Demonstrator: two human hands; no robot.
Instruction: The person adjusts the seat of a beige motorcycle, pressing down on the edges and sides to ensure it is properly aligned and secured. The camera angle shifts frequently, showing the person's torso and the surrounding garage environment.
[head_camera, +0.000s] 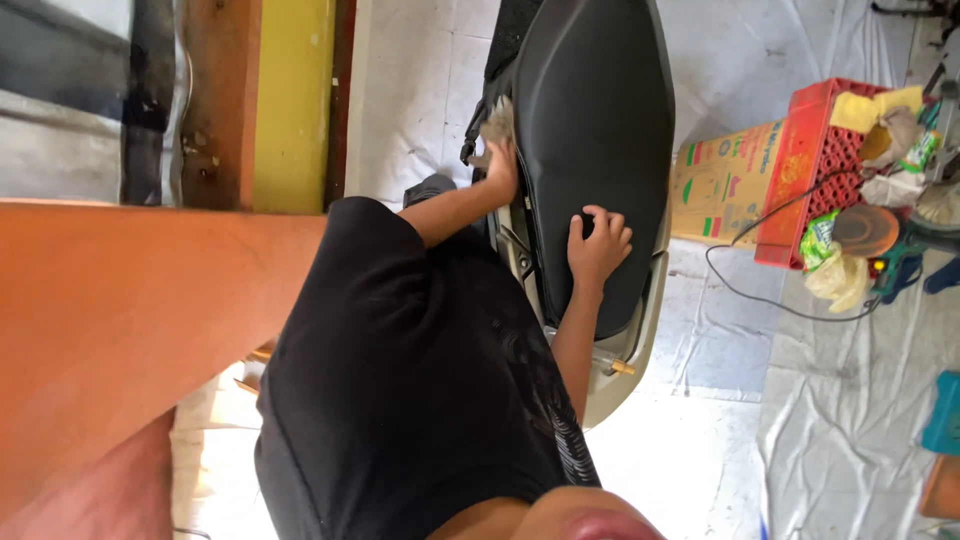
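Head view | black scooter seat (600, 110) stood mid-frame on white floor | right hand (598, 245) lay flat on it, fingers spread, holding nothing | left hand (500, 165) gripped a grey rag (497, 122) at seat's edge | red crate (815, 165) beyond.

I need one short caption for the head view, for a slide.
A person's left hand wipes the side of a black scooter seat with a grey rag, while the right hand rests on top.

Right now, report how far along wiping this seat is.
Done: most of the black seat looks evenly clean. In hand: the left hand presses a grey cloth to the seat's edge; the right hand lies flat on top. Left: possibly that edge and the pale side panel.
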